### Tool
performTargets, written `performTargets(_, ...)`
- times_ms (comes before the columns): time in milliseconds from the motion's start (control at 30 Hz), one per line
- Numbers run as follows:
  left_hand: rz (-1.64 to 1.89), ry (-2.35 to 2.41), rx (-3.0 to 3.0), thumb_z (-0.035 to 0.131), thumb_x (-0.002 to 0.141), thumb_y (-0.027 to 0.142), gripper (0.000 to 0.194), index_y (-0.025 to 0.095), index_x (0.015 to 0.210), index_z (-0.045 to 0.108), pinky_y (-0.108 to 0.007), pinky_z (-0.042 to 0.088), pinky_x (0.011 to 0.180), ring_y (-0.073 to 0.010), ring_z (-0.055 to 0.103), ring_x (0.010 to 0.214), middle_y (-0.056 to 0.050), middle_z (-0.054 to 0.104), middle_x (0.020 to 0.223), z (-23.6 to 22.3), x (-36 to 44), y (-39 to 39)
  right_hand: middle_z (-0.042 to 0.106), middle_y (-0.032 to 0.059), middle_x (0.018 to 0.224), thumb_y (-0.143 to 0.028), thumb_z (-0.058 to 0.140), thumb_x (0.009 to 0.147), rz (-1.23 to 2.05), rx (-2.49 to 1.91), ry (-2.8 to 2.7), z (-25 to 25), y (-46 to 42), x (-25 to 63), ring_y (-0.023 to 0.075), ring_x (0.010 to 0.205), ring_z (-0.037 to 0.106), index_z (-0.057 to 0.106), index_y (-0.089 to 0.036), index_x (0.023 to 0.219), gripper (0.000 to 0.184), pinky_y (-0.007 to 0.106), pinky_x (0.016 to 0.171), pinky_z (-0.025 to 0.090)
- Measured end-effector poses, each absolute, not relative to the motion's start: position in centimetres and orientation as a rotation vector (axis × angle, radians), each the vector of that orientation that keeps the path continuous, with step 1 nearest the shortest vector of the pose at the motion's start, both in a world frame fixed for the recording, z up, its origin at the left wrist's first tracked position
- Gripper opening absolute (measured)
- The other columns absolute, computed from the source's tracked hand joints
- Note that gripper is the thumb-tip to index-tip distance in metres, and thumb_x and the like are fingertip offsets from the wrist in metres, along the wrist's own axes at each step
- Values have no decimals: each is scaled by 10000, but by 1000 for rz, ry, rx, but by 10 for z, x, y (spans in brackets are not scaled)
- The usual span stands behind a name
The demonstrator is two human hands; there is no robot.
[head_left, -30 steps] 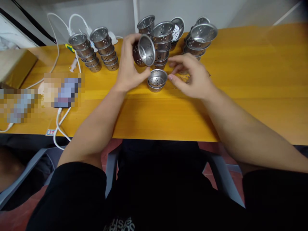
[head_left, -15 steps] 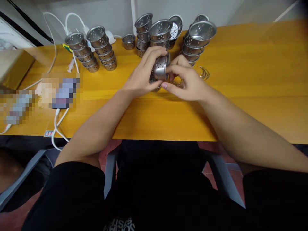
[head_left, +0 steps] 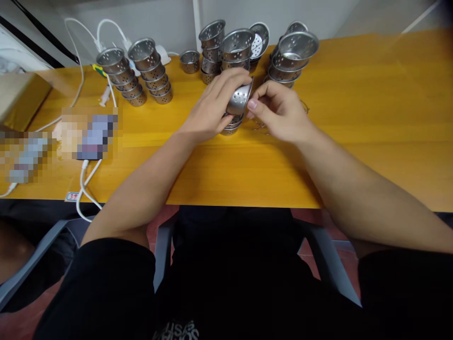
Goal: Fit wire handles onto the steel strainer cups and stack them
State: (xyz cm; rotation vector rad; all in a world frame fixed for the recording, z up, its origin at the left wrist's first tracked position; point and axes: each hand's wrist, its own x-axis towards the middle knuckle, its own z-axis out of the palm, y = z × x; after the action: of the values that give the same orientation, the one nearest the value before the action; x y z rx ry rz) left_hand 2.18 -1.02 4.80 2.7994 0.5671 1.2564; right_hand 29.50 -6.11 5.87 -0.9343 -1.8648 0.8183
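Grip of the left hand (head_left: 212,105) wraps a tilted cup (head_left: 238,99), right hand (head_left: 279,107) pinched beside its rim (head_left: 251,87), tabletop (head_left: 368,108) stretching rightward.

Single head-worn view, looking forward and down from above the lap, desk (head_left: 371,118) mid-frame, both forearms (head_left: 141,179) reaching away.

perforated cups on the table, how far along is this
Looks done: the leftmost cup stack and its neighbour. In hand: a tilted perforated cup, in the left hand, right hand at its mouth. Possibly left: the unstacked cup by the wall; no total shows.
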Motion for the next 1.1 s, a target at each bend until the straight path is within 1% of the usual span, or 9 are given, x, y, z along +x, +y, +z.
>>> performTargets(67,1221,625,2803,709,965,161,891,382,1797,482,-564,536,1547,-285,595,1789,-71,645,1912,47,23,-9,812,55,970,-1156,903,922,880,-899,-1798,59,-61,293,333,878,714,692,-369,1016,820,580,873,646)
performTargets(167,1245,549,2847,722,920,172,934,407,1789,470,-576,584,1486,-299,615,1748,-76,662,1886,46,24,-5,864,64,1004,-1148,971,860,894,-884,-1739,59,-61,292,346,926,750,733,-364,980,828,597,926,667)
performTargets(367,1232,564,2827,705,926,93,916,388,1771,511,-529,529,1514,-281,615,1773,-56,672,1884,51,24,-13,770,45,883,-1159,1007,802,852,-895,-1779,61,-57,300,301,808,638,789,-348,926,849,577,864,657)
performTargets(500,1244,488,2816,683,982,132,860,366,1788,497,-589,552,1522,-292,602,1797,-74,652,1899,52,24,-14,762,63,880,-1150,1035,762,845,-870,-1792,65,-57,306,292,789,593,793,-332,884,862,559,808,626)
performTargets(600,1248,494,2812,689,931,146,911,419,1779,502,-592,563,1515,-300,620,1784,-48,672,1890,49,26,-11,736,58,871,-1139,1056,747,851,-866,-1784,66,-56,308,287,790,582,771,-328,868,868,557,799,619)
performTargets(733,1208,580,2798,693,964,189,832,424,1748,543,-581,558,1510,-301,633,1761,-27,688,1879,50,24,-11,767,72,916,-1142,1034,783,787,-893,-1818,63,-53,313,294,794,606,785,-338,888,848,586,806,658)
performTargets(867,1299,657,2711,798,1035,401,699,440,1690,559,-619,608,1418,-358,697,1625,-66,760,1751,53,16,-9,821,144,1120,-1161,888,936,476,-967,-1920,57,-47,324,362,1011,734,826,-358,970,806,646,964,740)
performTargets(1000,1459,740,2495,861,1015,596,802,491,1723,502,-646,685,1298,-394,780,1528,-96,786,1672,52,8,-6,834,144,1175,-1178,851,949,445,-1006,-2147,48,-39,344,392,1032,781,839,-361,1017,820,726,1026,748)
performTargets(1100,1410,763,2450,811,1036,595,930,436,1847,385,-613,656,1379,-389,763,1630,-134,746,1743,45,4,-2,820,114,1090,-1170,852,962,411,-1015,-2270,38,-31,358,409,1058,803,834,-372,1018,800,764,1095,756)
